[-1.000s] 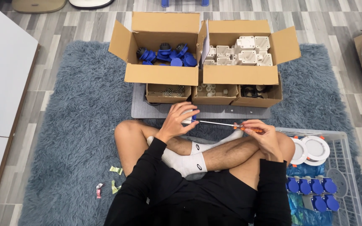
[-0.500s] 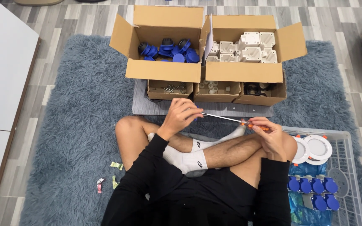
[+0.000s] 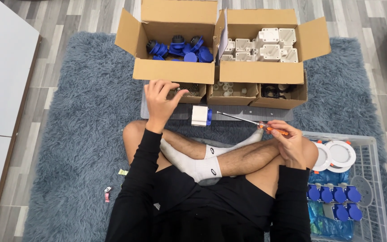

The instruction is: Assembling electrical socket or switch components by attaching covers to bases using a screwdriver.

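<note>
**Left hand at small parts box, right hand on screwdriver**

Fingers of the left hand are loosely curled, thumb and fingertips pinched together at the rim of the left small box. I can't tell whether anything sits between them. Arm is stretched forward over the left knee.

Right hand is closed around the orange handle of the screwdriver. Shaft runs up and left, tip ending just beside the white-and-blue part; I see no contact between tip and part.

That part lies on the grey mat, in front of the crossed legs, between the two hands and free of both.

Behind the mat I see three small open boxes in a row: left, middle, right. Behind those, two big cartons: left carton holds blue parts, right carton holds white housings.

Near the right hand, a wire basket holds white round discs and a row of blue pieces.

Everything sits on a shaggy blue-grey rug. Small scraps lie on the rug by the left hip.
</note>
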